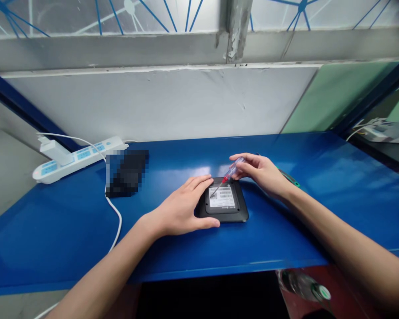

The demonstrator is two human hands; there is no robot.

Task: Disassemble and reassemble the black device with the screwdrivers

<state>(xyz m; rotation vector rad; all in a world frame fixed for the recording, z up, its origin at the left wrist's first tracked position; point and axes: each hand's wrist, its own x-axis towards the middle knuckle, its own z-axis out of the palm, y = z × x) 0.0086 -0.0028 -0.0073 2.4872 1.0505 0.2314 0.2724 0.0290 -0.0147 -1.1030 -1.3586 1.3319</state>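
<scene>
Left hand (181,208) lies spread, pressing the black device (223,201); right hand (257,173) pinches a screwdriver (226,178), tip on its label. Blue table (269,230) open around.

Blue table (286,239), white wall (159,104)

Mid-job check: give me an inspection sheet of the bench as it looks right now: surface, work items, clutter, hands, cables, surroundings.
Surface: blue table, glossy, level.
Job's things: black device lies flat, label up; screwdriver slants down with its tip at the label's left corner.
Clutter: blurred dark item left of the work; green-handled tool behind the right wrist.
Hands: left hand rests flat on the device's left edge; right hand pinches the screwdriver handle.
Cables: power strip at back left, one plug in; white cable runs off the front edge.
Surroundings: grey wall behind; bottle below the table.
</scene>
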